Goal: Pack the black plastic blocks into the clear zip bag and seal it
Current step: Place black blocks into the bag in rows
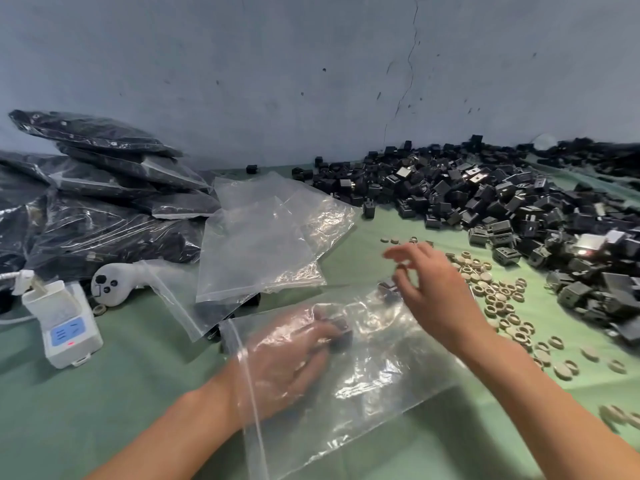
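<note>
Green table cover (104, 393) beneath a cracked blue-grey wall (242, 64). At 9 o'clock, filled bags (86, 188) are stacked. At 6 o'clock, the left hand (287, 358) is seen inside the clear zip bag (374, 386), curled round a black block (342, 337). The right hand (429, 292) is held just above, fingers apart; any grip cannot be told. Loose blocks (502, 202) are heaped at 2 o'clock.

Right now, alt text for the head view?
A person's left hand is inside a clear zip bag on a green table, fingertips at a few black blocks, while the right hand hovers over the bag's far edge. A heap of loose blocks and scattered beige rings lie at right; filled bags are stacked at left.
</note>
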Demonstrator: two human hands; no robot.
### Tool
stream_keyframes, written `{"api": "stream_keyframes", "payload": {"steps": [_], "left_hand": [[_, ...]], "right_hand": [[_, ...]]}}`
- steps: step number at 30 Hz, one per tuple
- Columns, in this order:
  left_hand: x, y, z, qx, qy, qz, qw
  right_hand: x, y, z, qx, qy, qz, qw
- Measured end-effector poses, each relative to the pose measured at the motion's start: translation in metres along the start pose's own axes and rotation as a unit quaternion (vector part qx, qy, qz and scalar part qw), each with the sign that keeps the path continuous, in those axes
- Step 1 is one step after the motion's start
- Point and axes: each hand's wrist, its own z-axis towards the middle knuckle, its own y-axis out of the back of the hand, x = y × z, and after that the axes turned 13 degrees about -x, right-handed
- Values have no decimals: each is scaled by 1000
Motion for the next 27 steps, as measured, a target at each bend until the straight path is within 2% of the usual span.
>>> {"api": "stream_keyframes", "payload": {"steps": [2, 4, 6, 12, 18, 24, 25, 27], "left_hand": [[0, 0, 4, -10, -4, 15, 1000], [-5, -8, 11, 15, -28, 24, 999], [-9, -16, 21, 13, -48, 33, 998], [-12, -55, 51, 50, -22, 15, 998], [-10, -87, 68, 25, -36, 25, 999], [-5, -103, 77, 82, -24, 76, 993], [-5, -103, 77, 84, -21, 70, 994], [-11, -96, 73, 89, -4, -22, 996]], "right_hand": [[-32, 2, -3, 44, -104, -13, 993], [-48, -2, -11, 81, -141, -11, 987], [-54, -6, -17, 95, -141, -10, 985], [-61, -9, -21, 72, -133, 13, 988], [-63, -11, -24, 69, -146, 35, 986], [-62, -11, -24, 46, -183, 65, 980], [-62, -11, -24, 48, -183, 61, 980], [-61, -10, -23, 48, -172, 53, 982]]}}
